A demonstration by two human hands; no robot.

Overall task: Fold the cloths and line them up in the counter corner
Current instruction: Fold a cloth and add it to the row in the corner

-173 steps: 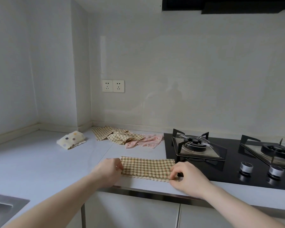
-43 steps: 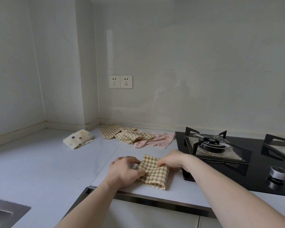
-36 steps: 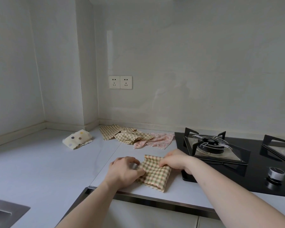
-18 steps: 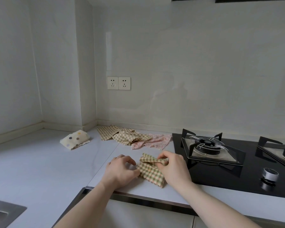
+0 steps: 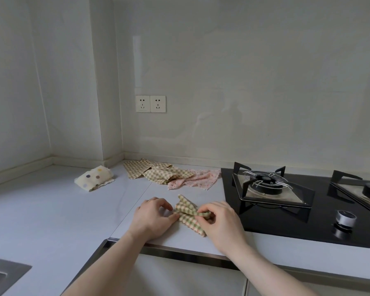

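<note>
Right grip (image 5: 219,218) pinching soft checked cloth (image 5: 189,212) fold, left grip (image 5: 153,216) pinching its edge

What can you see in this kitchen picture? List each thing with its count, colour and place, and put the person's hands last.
Checked cloth in hand: 1, beige-green, counter front edge, partly folded.
Polka-dot cloth: 1, cream, folded, near counter corner.
Unfolded checked cloths: seemingly 2, beige, by back wall.
Pink cloth: 1, crumpled, beside the hob.
Gas hob: 1, black, right; two burners.
Knobs: 2 in view, silver, hob front.
Wall sockets: 2, white, back wall.
Sink: 1, steel, bottom left.
Counter: 1, pale grey.
Left hand: pinches the cloth's left edge.
Right hand: pinches a raised fold.
</note>
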